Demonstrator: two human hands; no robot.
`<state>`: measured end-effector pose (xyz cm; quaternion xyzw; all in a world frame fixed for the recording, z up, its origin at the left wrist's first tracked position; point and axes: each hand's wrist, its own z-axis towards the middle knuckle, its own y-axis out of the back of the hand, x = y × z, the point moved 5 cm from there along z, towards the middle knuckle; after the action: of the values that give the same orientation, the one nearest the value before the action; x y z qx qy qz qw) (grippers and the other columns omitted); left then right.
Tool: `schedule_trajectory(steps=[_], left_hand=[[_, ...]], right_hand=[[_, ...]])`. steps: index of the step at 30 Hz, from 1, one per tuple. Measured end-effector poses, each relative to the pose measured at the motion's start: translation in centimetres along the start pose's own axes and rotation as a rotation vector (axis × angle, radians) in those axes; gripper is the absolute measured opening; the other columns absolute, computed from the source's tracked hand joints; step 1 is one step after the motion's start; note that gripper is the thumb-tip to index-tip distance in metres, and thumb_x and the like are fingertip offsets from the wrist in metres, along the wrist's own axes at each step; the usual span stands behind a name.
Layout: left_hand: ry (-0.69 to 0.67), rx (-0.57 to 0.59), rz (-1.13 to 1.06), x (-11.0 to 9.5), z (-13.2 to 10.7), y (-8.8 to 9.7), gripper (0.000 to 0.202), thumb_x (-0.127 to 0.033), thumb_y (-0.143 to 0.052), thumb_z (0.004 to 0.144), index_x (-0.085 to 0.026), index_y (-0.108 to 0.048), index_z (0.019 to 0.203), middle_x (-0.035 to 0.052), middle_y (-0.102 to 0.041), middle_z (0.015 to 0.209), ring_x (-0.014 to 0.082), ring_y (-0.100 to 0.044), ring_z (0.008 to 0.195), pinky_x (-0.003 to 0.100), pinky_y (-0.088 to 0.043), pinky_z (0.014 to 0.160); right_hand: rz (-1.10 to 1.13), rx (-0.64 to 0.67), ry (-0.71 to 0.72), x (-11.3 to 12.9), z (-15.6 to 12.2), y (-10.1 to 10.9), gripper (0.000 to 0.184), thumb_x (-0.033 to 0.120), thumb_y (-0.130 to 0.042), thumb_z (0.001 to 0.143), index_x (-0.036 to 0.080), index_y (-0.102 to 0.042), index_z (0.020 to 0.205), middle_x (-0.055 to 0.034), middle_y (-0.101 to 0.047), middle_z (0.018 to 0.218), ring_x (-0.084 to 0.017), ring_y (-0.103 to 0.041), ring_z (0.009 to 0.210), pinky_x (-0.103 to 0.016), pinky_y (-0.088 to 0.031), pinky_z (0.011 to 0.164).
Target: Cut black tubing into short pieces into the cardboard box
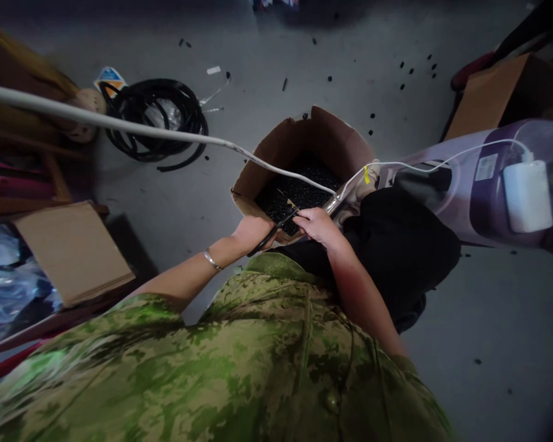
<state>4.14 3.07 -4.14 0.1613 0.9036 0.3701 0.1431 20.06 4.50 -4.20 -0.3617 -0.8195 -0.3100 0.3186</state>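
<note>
My left hand (254,230), with a silver bangle on its wrist, is closed around a thin black strip (283,222). The strip slants up to the right over the near edge of an open cardboard box (279,138). At the strip's upper end the fingers of my right hand (320,226) are pinched together. Whether they grip the strip itself or a small part at its tip is too small to tell. Many small black pieces (299,178) lie in the box below both hands. A small tan scrap (291,202) shows just beyond the strip.
A white cable (166,132) crosses above the box to a white adapter (529,195) on a purple-and-white plastic piece (470,153). A coil of black tubing (196,116) lies on the floor. Cardboard boxes (76,252) stand left and right. Small black bits dot the floor.
</note>
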Motion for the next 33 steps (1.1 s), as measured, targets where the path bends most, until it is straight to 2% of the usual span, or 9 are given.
schedule_trajectory(steps=[5,9,13,17,21,26,29,33], left_hand=[[-0.014,-0.019,-0.032,0.2,0.1,0.0,0.05,-0.044,-0.036,0.1,-0.012,-0.074,0.105,0.0223,-0.075,0.098,0.0365,-0.074,0.094,0.042,-0.056,0.079],[-0.134,-0.028,-0.143,0.5,0.0,0.5,0.047,-0.046,-0.041,0.098,-0.013,-0.073,0.101,0.0185,-0.076,0.093,0.0324,-0.073,0.089,0.036,-0.055,0.076],[-0.284,-0.028,-0.251,1.0,0.3,1.0,0.04,-0.046,-0.046,0.096,-0.015,-0.072,0.093,0.014,-0.075,0.085,0.0249,-0.07,0.077,0.029,-0.053,0.069],[-0.347,-0.029,-0.259,1.3,0.5,1.4,0.039,-0.046,-0.048,0.094,-0.015,-0.071,0.089,0.012,-0.074,0.084,0.0211,-0.067,0.071,0.028,-0.051,0.067],[-0.3,-0.027,-0.208,0.9,0.2,1.5,0.039,-0.044,-0.047,0.095,-0.014,-0.072,0.092,0.0143,-0.075,0.087,0.0238,-0.069,0.076,0.03,-0.053,0.07],[-0.127,-0.032,-0.07,0.3,0.0,1.5,0.043,-0.042,-0.045,0.096,-0.011,-0.075,0.102,0.0202,-0.075,0.096,0.0324,-0.073,0.088,0.037,-0.056,0.076],[-0.07,-0.032,-0.01,0.1,0.2,1.6,0.048,-0.042,-0.041,0.098,-0.009,-0.076,0.102,0.0235,-0.075,0.098,0.0355,-0.073,0.091,0.041,-0.056,0.079],[-0.009,-0.034,0.038,0.0,0.7,1.9,0.041,-0.035,-0.047,0.095,-0.008,-0.076,0.101,0.0251,-0.075,0.098,0.0371,-0.073,0.093,0.041,-0.056,0.079]], right_hand=[[0.142,-0.002,-0.021,0.2,-0.5,0.1,0.031,0.02,-0.054,0.091,0.019,-0.047,0.061,0.0068,-0.048,0.051,-0.007,-0.042,0.038,-0.021,-0.029,0.044],[0.158,0.002,-0.017,0.6,-0.8,0.2,0.031,0.021,-0.055,0.091,0.019,-0.05,0.061,0.007,-0.048,0.05,-0.007,-0.041,0.038,-0.021,-0.029,0.043],[0.102,0.069,0.029,1.1,-0.7,-0.2,0.031,0.022,-0.055,0.091,0.019,-0.051,0.061,0.0071,-0.048,0.048,-0.007,-0.042,0.038,-0.022,-0.031,0.045],[0.091,0.118,0.077,1.4,-0.7,-0.4,0.032,0.024,-0.054,0.091,0.02,-0.048,0.06,0.0072,-0.047,0.049,-0.007,-0.041,0.04,-0.022,-0.031,0.046],[0.084,0.107,0.064,1.3,-0.5,-0.6,0.032,0.023,-0.054,0.09,0.019,-0.048,0.059,0.0068,-0.047,0.049,-0.008,-0.041,0.04,-0.022,-0.031,0.047],[0.101,0.059,-0.002,1.0,-0.4,-0.5,0.031,0.02,-0.053,0.091,0.019,-0.049,0.06,0.0072,-0.045,0.048,-0.007,-0.041,0.04,-0.022,-0.03,0.046],[0.083,0.013,-0.021,0.7,-0.2,-0.4,0.03,0.022,-0.053,0.092,0.019,-0.052,0.062,0.0069,-0.046,0.05,-0.008,-0.042,0.041,-0.022,-0.031,0.048],[-0.032,0.126,0.055,1.0,0.0,-1.3,0.025,0.022,-0.057,0.09,0.017,-0.063,0.066,0.0051,-0.053,0.052,-0.009,-0.047,0.047,-0.023,-0.035,0.055]])
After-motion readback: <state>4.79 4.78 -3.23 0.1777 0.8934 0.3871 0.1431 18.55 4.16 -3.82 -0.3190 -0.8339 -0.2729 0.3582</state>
